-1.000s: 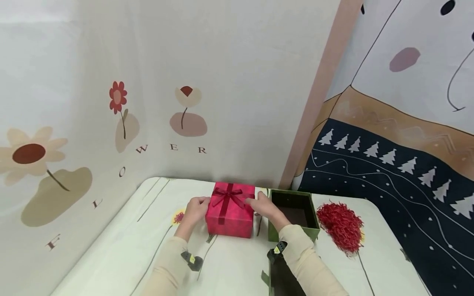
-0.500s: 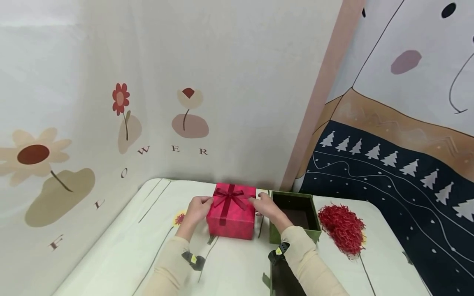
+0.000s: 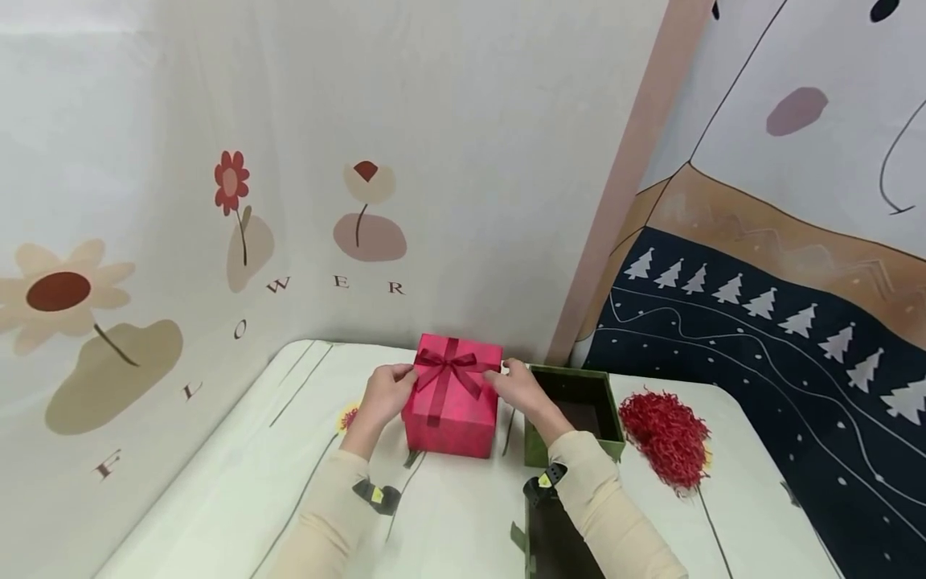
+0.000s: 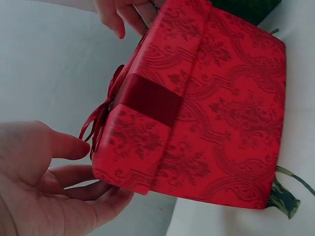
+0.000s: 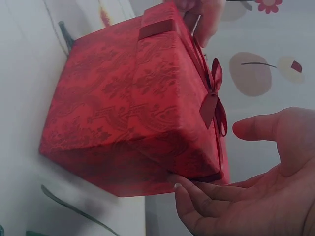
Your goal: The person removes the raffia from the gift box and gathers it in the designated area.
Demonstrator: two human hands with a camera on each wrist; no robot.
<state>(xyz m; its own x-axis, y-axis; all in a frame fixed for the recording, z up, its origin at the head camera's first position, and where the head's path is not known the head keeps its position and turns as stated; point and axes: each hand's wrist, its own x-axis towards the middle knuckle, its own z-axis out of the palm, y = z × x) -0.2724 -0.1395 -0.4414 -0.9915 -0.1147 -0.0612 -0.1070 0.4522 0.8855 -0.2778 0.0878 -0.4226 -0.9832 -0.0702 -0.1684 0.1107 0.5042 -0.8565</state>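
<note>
A red patterned gift box (image 3: pixel 452 438) stands on the table, its lid (image 3: pixel 463 406) tied with a dark red ribbon bow (image 3: pixel 450 370). My left hand (image 3: pixel 387 394) grips the lid's left side; in the left wrist view the thumb is by the bow and the fingers curl at the lid's edge. My right hand (image 3: pixel 524 390) holds the opposite side, fingertips at the lid's edge in the right wrist view, where its thumb seems just off the top. The lid sits slightly tilted over the box, its back raised. What the box contains is hidden.
An open green box (image 3: pixel 535 446) stands right of the gift box. A dark-lined green-edged piece (image 3: pixel 553 539) lies in front of it, partly under the right forearm. Red shredded paper (image 3: pixel 665 438) is heaped further right. A printed cloth wall (image 3: pixel 470 201) rises behind the table.
The lid's top has risen and tipped, with its back edge higher than before, while the box's base stays in place. Both hands keep to its sides. The head view has shifted slightly.
</note>
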